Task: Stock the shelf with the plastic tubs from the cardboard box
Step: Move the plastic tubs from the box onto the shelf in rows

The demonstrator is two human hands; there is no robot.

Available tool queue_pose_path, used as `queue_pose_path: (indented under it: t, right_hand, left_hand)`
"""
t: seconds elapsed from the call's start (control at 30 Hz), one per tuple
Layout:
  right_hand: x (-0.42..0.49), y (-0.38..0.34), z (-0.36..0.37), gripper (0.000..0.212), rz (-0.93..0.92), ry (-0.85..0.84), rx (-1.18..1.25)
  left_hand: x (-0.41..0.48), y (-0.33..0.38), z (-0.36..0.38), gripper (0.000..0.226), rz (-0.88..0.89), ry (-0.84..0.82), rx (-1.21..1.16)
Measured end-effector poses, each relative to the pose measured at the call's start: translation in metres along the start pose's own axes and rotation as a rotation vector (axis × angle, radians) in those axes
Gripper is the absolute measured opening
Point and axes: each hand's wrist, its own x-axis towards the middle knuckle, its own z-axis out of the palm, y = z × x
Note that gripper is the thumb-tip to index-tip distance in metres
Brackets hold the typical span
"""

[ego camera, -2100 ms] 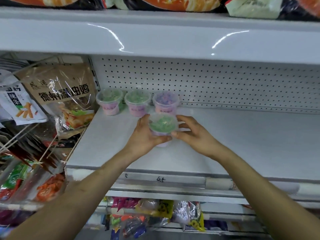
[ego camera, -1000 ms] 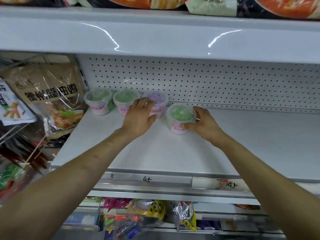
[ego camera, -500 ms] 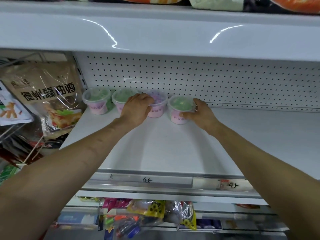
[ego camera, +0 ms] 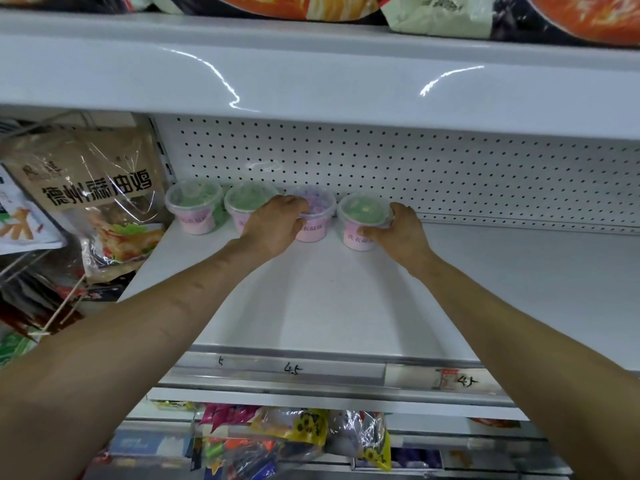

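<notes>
- Right now my right hand is wrapped around the fourth tub, thumb across its front label and fingers curled round its right side, so this hand is grasping it.
- That tub stands upright at the back edge of the shelf, close to the pegboard wall, and it is the right end of a row running left to right along that back edge.
- My left hand lies over the third tub, fingers draped on its lid and left side; it looks like a steadying hold, though I cannot tell how firmly it grips.
- A narrow gap shows between the third and fourth tubs, so I judge the next nudge goes leftward along the row, and the right hand is the one placed to do it.
- Two more tubs sit further left: the first tub near the shelf's back-left corner and the second tub beside it, partly hidden by my left hand.
- Each tub is a short round cup with a clear lid and a pale pink label; the fourth shows green contents, the third purple.
- No cardboard box is in view.
</notes>
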Motion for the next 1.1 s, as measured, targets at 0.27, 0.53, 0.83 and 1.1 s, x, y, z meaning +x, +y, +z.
queue_pose_path:
  t: [0.27,0.53,0.83,1.1]
  right_hand:
    - [0.003,-0.013,0.010,0.092,0.017,0.084,-0.020]
    - [0.004,-0.017,0.012,0.088,0.045,0.108,-0.034]
    - [-0.026,-0.009,-0.014,0.081,0.061,0.117,-0.046]
    - [-0.106,0.010,-0.050,0.078,-0.044,0.205,-0.416]
  left_hand:
    - [-0.001,-0.001,-0.003,0.021,-0.023,-0.029,-0.002]
    - [0.002,0.005,-0.008,0.021,-0.042,-0.073,-0.013]
    - [-0.005,0.022,-0.014,0.046,0.048,-0.081,0.052]
    - [-0.006,0.110,0.009,0.056,0.370,-0.128,0.043]
